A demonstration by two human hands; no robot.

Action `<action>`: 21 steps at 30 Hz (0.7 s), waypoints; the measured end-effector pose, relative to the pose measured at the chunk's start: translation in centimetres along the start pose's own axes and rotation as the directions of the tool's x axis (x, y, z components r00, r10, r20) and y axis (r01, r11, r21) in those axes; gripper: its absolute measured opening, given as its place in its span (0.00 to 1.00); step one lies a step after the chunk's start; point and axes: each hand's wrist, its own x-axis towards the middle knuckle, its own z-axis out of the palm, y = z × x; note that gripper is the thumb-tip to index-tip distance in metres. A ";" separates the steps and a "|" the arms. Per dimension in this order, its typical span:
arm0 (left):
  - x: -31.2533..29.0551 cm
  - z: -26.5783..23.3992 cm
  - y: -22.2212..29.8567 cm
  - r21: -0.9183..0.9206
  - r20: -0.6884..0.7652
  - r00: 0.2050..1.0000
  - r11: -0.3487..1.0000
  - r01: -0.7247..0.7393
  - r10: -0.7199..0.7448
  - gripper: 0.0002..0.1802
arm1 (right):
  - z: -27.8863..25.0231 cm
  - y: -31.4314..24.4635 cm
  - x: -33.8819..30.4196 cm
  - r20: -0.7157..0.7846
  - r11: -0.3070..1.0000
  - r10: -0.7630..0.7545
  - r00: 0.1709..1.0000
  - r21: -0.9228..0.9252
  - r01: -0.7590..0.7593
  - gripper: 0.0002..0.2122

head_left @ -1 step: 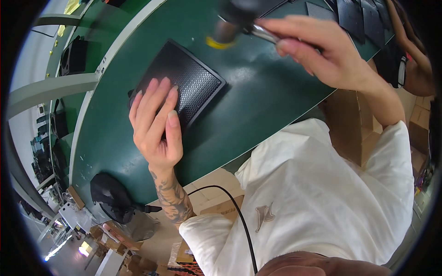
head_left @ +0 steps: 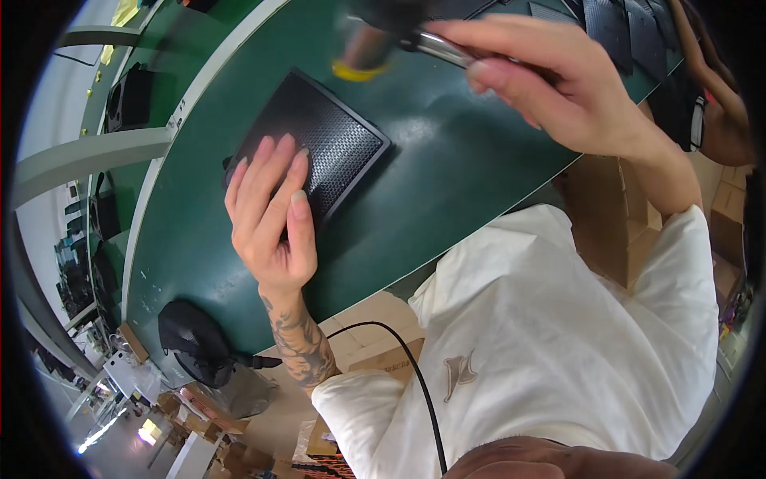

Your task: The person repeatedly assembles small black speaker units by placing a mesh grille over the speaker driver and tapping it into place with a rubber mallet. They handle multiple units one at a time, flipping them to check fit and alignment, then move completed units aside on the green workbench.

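My left hand (head_left: pixel 274 215) lies with its fingers stretched out over the lower left part of a black mesh-textured speaker-like panel (head_left: pixel 339 152). The panel rests on the green table, its near edge beneath my fingers. My right hand (head_left: pixel 550 84) is raised above the table to the right, fingers wrapped round the metal handle of a hammer. The blurred head of this hammer (head_left: pixel 369 48), black with a yellow end face, hangs in the air beyond the panel's upper right corner, apart from it.
More black textured panels (head_left: pixel 606 36) lie at the far right of the green table (head_left: pixel 447 191), near another person's arm (head_left: pixel 722 96). A black mesh bag (head_left: pixel 191 339) sits at the table's left end. Grey rails (head_left: pixel 96 162) stand on the left; cardboard boxes (head_left: pixel 594 215) are below at right.
My right hand has carried the hammer a little to the left and slightly up. My left hand and the panel have stayed in place.
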 end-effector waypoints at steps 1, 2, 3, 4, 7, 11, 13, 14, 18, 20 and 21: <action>-0.2 0.0 0.0 0.005 0.000 1.000 1.000 0.005 -0.005 0.18 | 0.3 -0.4 1.1 -0.006 0.998 -0.061 0.998 -0.009 0.061 0.15; -0.1 0.0 -0.1 0.000 -0.002 1.000 1.000 0.007 -0.007 0.18 | 0.5 -0.8 1.7 -0.010 0.993 -0.115 0.993 -0.027 0.115 0.15; 0.1 0.1 -0.1 0.008 0.003 1.000 1.000 0.003 -0.003 0.17 | 1.0 -0.7 1.9 0.043 0.987 -0.140 0.989 -0.075 0.143 0.15; 0.3 0.1 -0.2 0.016 0.008 1.000 1.000 -0.002 0.002 0.17 | 1.6 -0.1 1.9 0.097 0.977 -0.161 0.982 -0.123 0.172 0.15; 0.3 0.1 0.0 0.026 0.014 1.000 1.000 -0.002 0.001 0.17 | 1.8 0.1 1.9 0.157 0.972 -0.141 0.977 -0.167 0.167 0.15; -0.6 -0.6 0.5 0.073 0.052 0.998 0.996 0.042 -0.046 0.19 | -4.9 -3.6 6.0 0.691 0.997 0.015 0.723 -0.061 0.038 0.27; 0.3 0.0 -0.1 0.016 0.031 1.000 1.000 -0.003 0.003 0.17 | -5.8 -4.6 5.2 0.663 0.998 0.031 0.748 -0.067 0.017 0.27; -0.2 0.0 0.2 0.042 0.013 1.000 0.999 0.007 -0.008 0.17 | -2.4 -3.6 2.5 0.437 0.994 -0.048 0.898 -0.068 0.086 0.21; 0.2 0.0 0.2 0.031 -0.011 1.000 1.000 -0.006 0.006 0.16 | 1.3 -1.8 0.0 0.269 0.977 -0.137 0.953 -0.124 0.176 0.19; 0.0 0.0 0.1 0.002 -0.026 1.000 1.000 -0.002 0.002 0.15 | 1.4 -1.8 0.2 0.308 0.975 -0.142 0.941 -0.120 0.187 0.21; -0.1 0.0 0.0 -0.003 -0.033 0.999 1.000 0.006 -0.006 0.15 | 1.1 -2.1 0.5 0.307 0.971 -0.147 0.940 -0.138 0.196 0.20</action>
